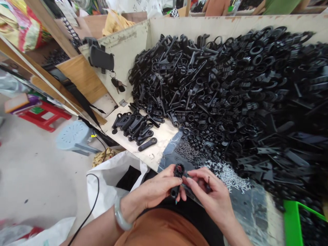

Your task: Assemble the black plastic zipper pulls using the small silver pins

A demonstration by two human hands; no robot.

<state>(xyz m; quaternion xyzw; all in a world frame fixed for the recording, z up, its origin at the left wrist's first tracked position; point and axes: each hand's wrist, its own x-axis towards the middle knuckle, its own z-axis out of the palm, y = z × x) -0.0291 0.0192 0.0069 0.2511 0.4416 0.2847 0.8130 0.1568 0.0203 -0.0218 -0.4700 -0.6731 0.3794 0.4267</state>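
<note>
My left hand (156, 186) is closed around a black plastic arm-shaped part (176, 181) with a round hole at each end, held roughly upright above my lap. Close against its right side is my right hand (211, 194), thumb and forefinger pinched together. A small dark piece shows at those fingertips, too small to name, and another dark bit sits by the curled fingers. Small grey screws (188, 150) and silvery pins (228, 174) lie in heaps just beyond my hands. Several similar black arm parts (138, 126) rest in a row at the left.
A large pile of black plastic parts (205, 78) fills the walled wooden bin. Keys (118, 83) hang from its left wall. A white sack (102, 188) stands below left, a green crate (289, 218) at right. A blue stool (74, 135) is on the floor.
</note>
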